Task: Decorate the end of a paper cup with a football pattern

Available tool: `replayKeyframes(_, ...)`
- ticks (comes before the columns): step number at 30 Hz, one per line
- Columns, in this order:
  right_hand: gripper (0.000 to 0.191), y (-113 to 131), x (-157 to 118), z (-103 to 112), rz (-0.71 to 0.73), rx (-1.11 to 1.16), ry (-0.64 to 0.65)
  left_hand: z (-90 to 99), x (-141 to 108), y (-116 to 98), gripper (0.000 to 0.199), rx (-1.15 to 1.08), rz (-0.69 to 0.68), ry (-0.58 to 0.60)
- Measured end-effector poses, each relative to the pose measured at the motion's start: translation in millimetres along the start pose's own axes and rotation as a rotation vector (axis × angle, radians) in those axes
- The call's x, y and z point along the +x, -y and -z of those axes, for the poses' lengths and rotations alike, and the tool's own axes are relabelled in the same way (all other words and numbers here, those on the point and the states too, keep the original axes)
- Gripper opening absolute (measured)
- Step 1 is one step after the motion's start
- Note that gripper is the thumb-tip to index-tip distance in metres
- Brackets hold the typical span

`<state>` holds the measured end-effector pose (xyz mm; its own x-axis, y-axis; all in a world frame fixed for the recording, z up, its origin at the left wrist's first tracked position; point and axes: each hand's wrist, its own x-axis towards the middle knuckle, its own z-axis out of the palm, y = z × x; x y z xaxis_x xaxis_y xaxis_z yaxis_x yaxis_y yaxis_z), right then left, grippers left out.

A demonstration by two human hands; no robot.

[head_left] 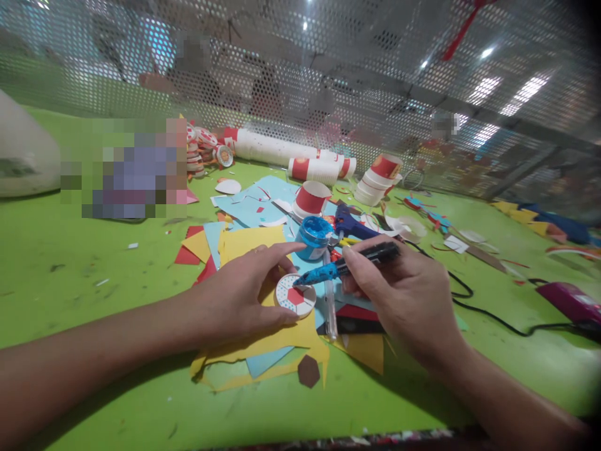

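Observation:
My left hand [248, 285] holds a small round white disc [283, 290] between thumb and fingers. The disc has a red hexagon in its middle, black lines and blue dots on its left part. My right hand [399, 285] is closed round a dark marker [380, 252] whose front end is coated in blue; its tip meets or hovers just over the disc. Right behind the disc stands an open jar of blue paint [313, 237]. Yellow paper [253, 241] lies under the disc. A brown hexagon [308, 371] rests nearer the front edge.
Paper cups [311, 199] stand and lie at the back, before a perforated metal screen [282, 81]. A blue glue gun [352, 224] lies behind my right hand. A black cable [498, 317] runs right to a magenta object [566, 302]. Paper scraps [192, 244] surround the work.

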<state>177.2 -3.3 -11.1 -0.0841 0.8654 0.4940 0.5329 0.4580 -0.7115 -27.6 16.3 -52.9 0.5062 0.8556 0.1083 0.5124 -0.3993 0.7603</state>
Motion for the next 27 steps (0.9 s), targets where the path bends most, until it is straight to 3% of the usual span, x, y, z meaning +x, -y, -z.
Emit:
replayKeyframes(12,0.016,-1,-2,-1,-0.011,0.003,0.028,0.1,1,-3,0.074,0.019,0.024,0.009)
replayKeyframes(19,0.028,-5,-1,-3,-0.073,-0.040,-0.003,-0.6,1,-2,0.074,-0.002,0.017,0.008)
replayKeyframes(27,0.025,-5,-2,-10,-0.015,-0.001,-0.046,2.4,1,-6,0.070,-0.030,0.004,0.001)
